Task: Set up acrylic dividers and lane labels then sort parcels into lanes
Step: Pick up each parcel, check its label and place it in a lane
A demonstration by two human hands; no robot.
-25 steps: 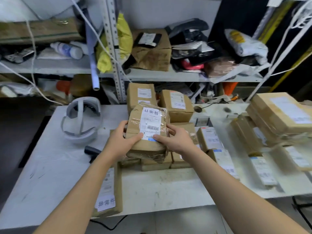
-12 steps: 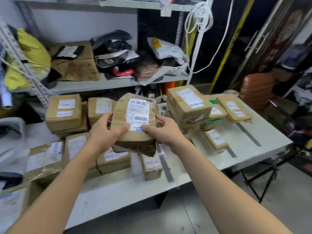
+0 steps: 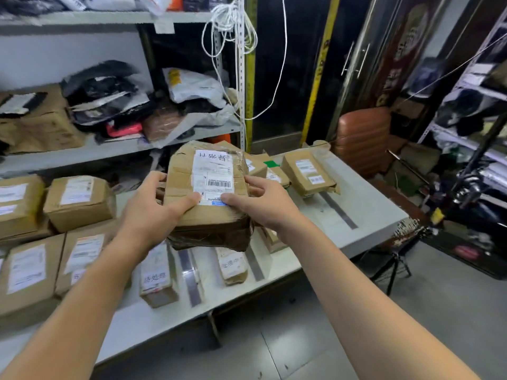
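Gripped at its sides by the left hand [image 3: 153, 208] and right hand [image 3: 264, 205], the parcel [image 3: 208, 215] has swung rightward and now hangs above the table [image 3: 365, 229], near its right end, likely bound for a lane there

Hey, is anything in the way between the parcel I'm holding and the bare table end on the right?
Nothing visible does. Left hand and right hand hold the parcel clear above the table, whose right end is bare in front. One box lies farther back there, and a grey strip runs across the surface.
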